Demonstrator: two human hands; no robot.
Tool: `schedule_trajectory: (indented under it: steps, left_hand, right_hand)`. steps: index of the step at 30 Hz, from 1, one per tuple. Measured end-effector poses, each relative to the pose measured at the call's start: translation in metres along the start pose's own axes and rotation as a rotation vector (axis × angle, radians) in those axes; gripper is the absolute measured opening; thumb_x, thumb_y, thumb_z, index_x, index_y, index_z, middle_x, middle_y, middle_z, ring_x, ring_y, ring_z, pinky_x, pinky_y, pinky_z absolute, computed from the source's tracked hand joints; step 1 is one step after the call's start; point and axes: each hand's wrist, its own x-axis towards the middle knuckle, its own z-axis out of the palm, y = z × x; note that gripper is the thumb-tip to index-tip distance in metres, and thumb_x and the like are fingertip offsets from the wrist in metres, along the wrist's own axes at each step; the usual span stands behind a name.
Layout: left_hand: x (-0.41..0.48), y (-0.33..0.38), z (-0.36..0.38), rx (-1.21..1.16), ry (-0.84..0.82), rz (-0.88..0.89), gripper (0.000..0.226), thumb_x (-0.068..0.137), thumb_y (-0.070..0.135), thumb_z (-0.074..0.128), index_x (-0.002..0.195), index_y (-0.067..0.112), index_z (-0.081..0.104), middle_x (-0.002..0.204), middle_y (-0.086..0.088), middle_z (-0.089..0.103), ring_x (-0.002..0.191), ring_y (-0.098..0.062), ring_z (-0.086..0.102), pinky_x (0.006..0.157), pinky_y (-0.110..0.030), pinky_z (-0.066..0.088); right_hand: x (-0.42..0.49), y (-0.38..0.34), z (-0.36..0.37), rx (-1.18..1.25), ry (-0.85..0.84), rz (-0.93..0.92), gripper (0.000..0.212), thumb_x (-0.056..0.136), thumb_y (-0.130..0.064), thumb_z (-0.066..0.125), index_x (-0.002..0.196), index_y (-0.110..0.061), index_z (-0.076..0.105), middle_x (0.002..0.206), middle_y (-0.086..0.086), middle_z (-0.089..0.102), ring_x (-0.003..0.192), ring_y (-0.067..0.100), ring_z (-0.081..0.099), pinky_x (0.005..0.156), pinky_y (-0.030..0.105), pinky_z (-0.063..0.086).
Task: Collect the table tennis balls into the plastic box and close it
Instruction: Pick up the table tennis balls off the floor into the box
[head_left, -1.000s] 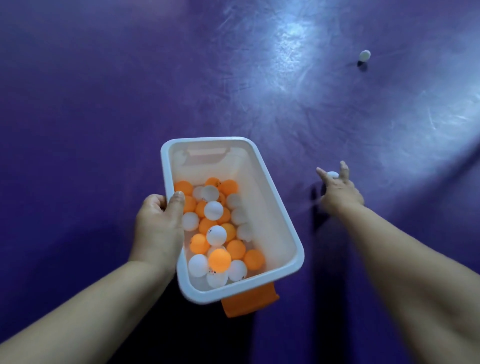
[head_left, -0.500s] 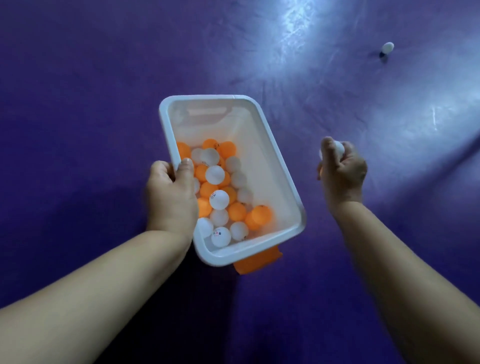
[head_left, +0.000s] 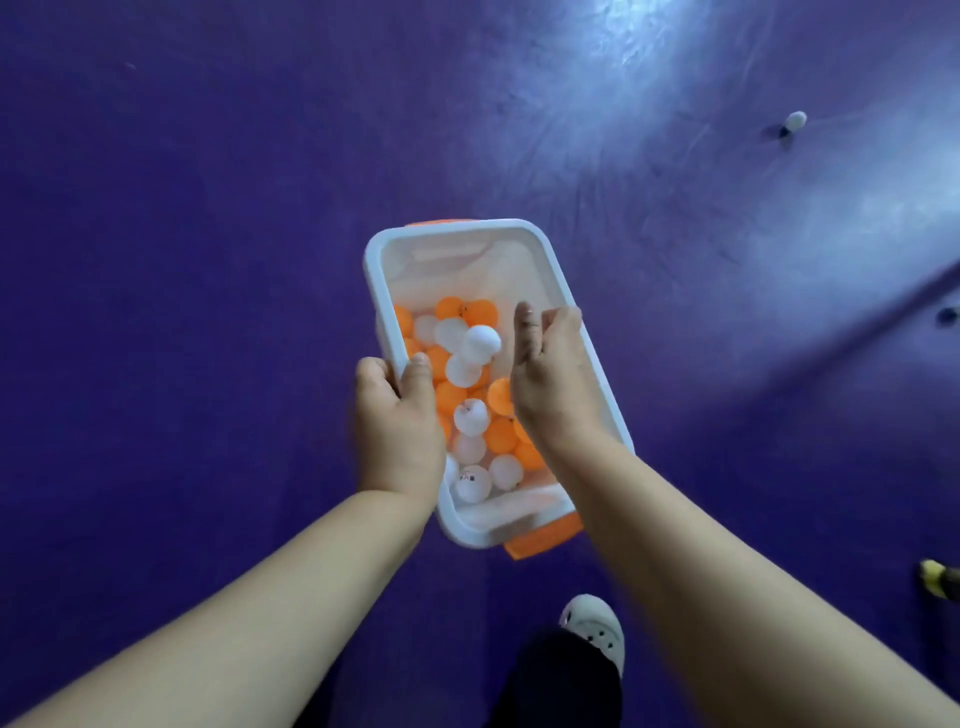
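Observation:
A white plastic box (head_left: 457, 236) with orange latches at both ends hangs over the purple floor. My left hand (head_left: 397, 415) grips its left rim, thumb inside. Several orange and white table tennis balls fill its near half. My right hand (head_left: 550, 374) hovers over the box's right side, fingers loosened and holding nothing. A white ball (head_left: 483, 340) is in the air just left of those fingers, above the pile. Another white ball (head_left: 795, 120) lies on the floor far to the upper right.
The purple floor (head_left: 208, 260) spreads all round, with a bright glare patch at the top right. My foot in a white clog (head_left: 597, 626) stands below the box. A dark-and-yellow object (head_left: 940, 579) shows at the right edge, and a small dark spot (head_left: 946, 314) lies above it.
My right hand lifted a white ball off the floor, carried it left over the box and let it go. The box came closer under my left hand.

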Motion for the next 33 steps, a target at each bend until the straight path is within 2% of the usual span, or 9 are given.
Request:
schedule_trajectory:
  steps: [2,5,9,12,17,20,24,29,33]
  left_hand:
    - [-0.02,0.041,-0.017,-0.014,-0.027,-0.024,0.027,0.094,0.029,0.053,0.075,0.015,0.04,0.064,0.002,0.047,0.053,-0.011,0.043,0.049,-0.026,0.035]
    - [-0.05,0.109,-0.038,-0.03,-0.068,-0.057,0.027,0.093,0.03,0.054,0.075,0.014,0.042,0.066,-0.001,0.05,0.056,-0.017,0.045,0.052,-0.031,0.039]
    - [-0.087,0.217,-0.057,-0.023,-0.128,-0.095,0.024,0.087,0.03,0.061,0.087,0.009,0.05,0.082,-0.014,0.065,0.072,-0.035,0.062,0.063,-0.045,0.053]
    - [-0.114,0.302,-0.064,0.012,-0.152,-0.076,0.017,0.08,0.023,0.063,0.088,0.01,0.053,0.083,-0.014,0.067,0.074,-0.035,0.065,0.063,-0.047,0.054]
    - [-0.158,0.412,-0.065,0.031,-0.174,-0.052,0.017,0.075,0.016,0.061,0.089,0.01,0.053,0.084,-0.014,0.068,0.069,-0.036,0.064,0.059,-0.049,0.055]
    - [-0.181,0.452,-0.059,0.013,-0.153,-0.043,0.014,0.077,0.014,0.058,0.09,0.009,0.053,0.079,-0.011,0.065,0.065,-0.03,0.06,0.059,-0.046,0.055]
    - [-0.194,0.482,-0.045,-0.042,-0.161,-0.076,0.012,0.08,0.013,0.055,0.092,0.01,0.053,0.08,-0.011,0.063,0.063,-0.023,0.057,0.052,-0.033,0.049]
    - [-0.173,0.502,-0.018,-0.047,-0.173,-0.101,0.011,0.081,0.015,0.057,0.089,0.009,0.054,0.077,-0.011,0.061,0.064,-0.023,0.056,0.053,-0.031,0.046]
    - [-0.134,0.518,0.015,-0.044,-0.224,-0.124,0.012,0.08,0.013,0.058,0.088,0.006,0.053,0.074,-0.01,0.058,0.063,-0.024,0.052,0.055,-0.031,0.043]
  right_hand:
    - [-0.02,-0.029,-0.041,-0.021,0.03,-0.009,0.033,0.098,-0.045,0.03,0.097,-0.016,0.045,0.09,0.001,0.062,0.085,0.025,0.059,0.074,0.041,0.045]
    - [-0.045,-0.074,-0.117,-0.193,0.083,-0.061,0.023,0.097,-0.034,0.037,0.088,-0.018,0.05,0.079,-0.002,0.062,0.076,0.023,0.057,0.066,0.037,0.044]
    - [-0.06,-0.124,-0.212,-0.418,0.218,-0.26,0.006,0.088,-0.012,0.057,0.085,-0.013,0.061,0.077,-0.001,0.063,0.072,0.021,0.058,0.052,0.029,0.04]
    - [-0.061,-0.166,-0.276,-0.497,0.239,-0.337,0.009,0.082,-0.005,0.062,0.085,-0.012,0.066,0.079,0.002,0.065,0.071,0.025,0.061,0.045,0.025,0.036]
    - [-0.06,-0.227,-0.377,-0.509,0.239,-0.336,0.018,0.083,-0.003,0.058,0.098,-0.01,0.064,0.101,0.007,0.056,0.074,0.028,0.058,0.051,0.026,0.031]
    - [-0.056,-0.24,-0.424,-0.543,0.194,-0.38,0.02,0.084,-0.002,0.056,0.101,-0.008,0.064,0.104,0.009,0.054,0.086,0.028,0.057,0.052,0.026,0.03]
    - [-0.044,-0.25,-0.465,-0.512,0.141,-0.345,0.026,0.086,-0.005,0.052,0.11,-0.013,0.059,0.112,0.005,0.05,0.095,0.025,0.054,0.057,0.027,0.034]
    - [-0.011,-0.262,-0.485,-0.449,0.079,-0.264,0.024,0.089,-0.01,0.05,0.111,-0.018,0.056,0.11,0.0,0.052,0.087,0.021,0.054,0.063,0.026,0.036]
    - [0.033,-0.269,-0.491,-0.412,0.143,-0.233,0.02,0.086,-0.009,0.054,0.102,-0.016,0.063,0.102,0.0,0.057,0.079,0.023,0.058,0.063,0.028,0.044]
